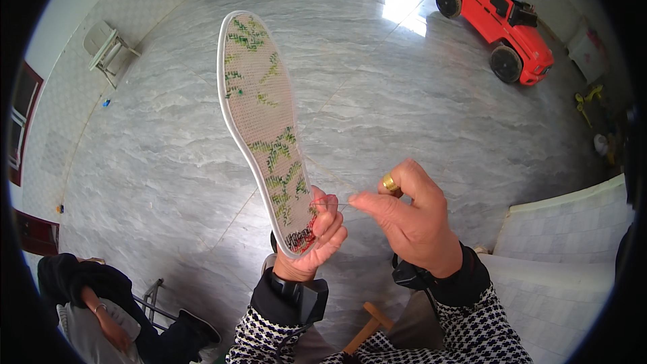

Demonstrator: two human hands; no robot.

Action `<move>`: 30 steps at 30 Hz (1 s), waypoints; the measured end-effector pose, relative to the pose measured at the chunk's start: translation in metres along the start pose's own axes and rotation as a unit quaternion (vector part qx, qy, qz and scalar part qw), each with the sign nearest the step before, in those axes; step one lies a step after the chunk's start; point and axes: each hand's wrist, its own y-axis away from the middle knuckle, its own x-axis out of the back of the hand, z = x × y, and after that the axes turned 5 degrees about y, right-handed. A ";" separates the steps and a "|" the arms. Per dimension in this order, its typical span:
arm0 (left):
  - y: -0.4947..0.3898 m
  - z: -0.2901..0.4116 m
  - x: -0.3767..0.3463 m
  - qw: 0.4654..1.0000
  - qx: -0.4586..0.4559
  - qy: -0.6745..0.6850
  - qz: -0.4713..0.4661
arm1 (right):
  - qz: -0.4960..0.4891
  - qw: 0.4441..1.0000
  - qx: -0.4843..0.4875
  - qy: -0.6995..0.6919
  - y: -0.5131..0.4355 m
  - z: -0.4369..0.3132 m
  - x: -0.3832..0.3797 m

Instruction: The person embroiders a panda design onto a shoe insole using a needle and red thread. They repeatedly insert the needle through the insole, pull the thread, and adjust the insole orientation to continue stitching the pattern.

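My left hand [326,232] holds an embroidered shoe insole [268,136] by its lower end, its stitched face towards me. The insole has a white rim, green stitches over much of it, and red and black stitches at the bottom. Red thread [326,197] lies at my left fingers. My right hand [414,217] is just to the right, thumb and index finger pinched at the end of a thin sewing needle [331,205] that reaches to the insole's edge. A gold-coloured thimble ring [389,182] sits on a finger of my right hand.
A seated person [101,308] is at the lower left beside a metal-framed stool. A red toy car [498,20] stands at the upper right, a small chair [106,48] at the upper left. A pale covered seat [556,273] is at my right, above the grey floor [167,126].
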 end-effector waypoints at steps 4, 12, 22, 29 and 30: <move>-0.001 -0.003 0.003 0.999 -0.005 0.035 -0.014 | 0.005 0.999 0.041 0.024 -0.001 -0.001 -0.003; -0.001 -0.003 0.001 0.999 -0.005 0.035 -0.001 | -0.011 0.997 0.050 0.060 0.000 -0.001 -0.003; -0.001 -0.002 0.002 1.000 0.005 0.031 0.000 | -0.020 0.997 0.054 0.060 0.001 -0.001 -0.004; 0.000 -0.003 0.003 0.999 0.008 0.045 0.000 | -0.022 0.994 0.068 0.081 0.000 -0.004 -0.002; 0.000 -0.004 0.004 0.999 0.009 0.050 -0.008 | -0.022 0.993 0.071 0.089 0.001 -0.005 -0.002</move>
